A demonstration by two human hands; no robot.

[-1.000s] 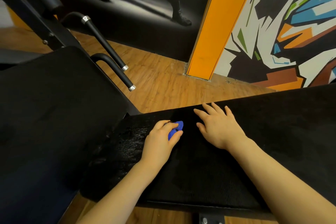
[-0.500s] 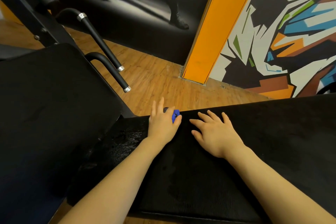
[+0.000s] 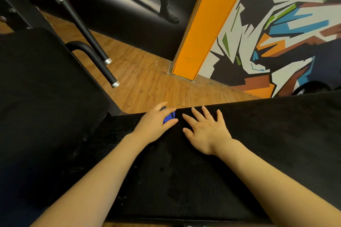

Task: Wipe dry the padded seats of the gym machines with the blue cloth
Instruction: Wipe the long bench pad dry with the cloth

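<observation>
A wide black padded seat point(image 3: 267, 134) fills the lower half of the view, with wet streaks on its left part. My left hand point(image 3: 154, 127) presses the bunched blue cloth point(image 3: 169, 117) onto the seat at its far edge; only a small fold of cloth shows under the fingers. Just right of it my right hand point(image 3: 204, 132) lies flat on the seat with fingers spread and nothing in it. A second black pad point(image 3: 42, 86) stands tilted at the left, touching the seat's left end.
Two black handle bars with silver caps point(image 3: 110, 77) stick out beside the left pad. Beyond the seat lies wooden floor point(image 3: 147, 79), then an orange pillar point(image 3: 201, 35), a dark wall and a painted mural wall point(image 3: 276, 33).
My left hand has pushed the cloth away from me, from the middle of the seat to its far edge. The right hand has stayed flat on the seat. The view has tilted slightly.
</observation>
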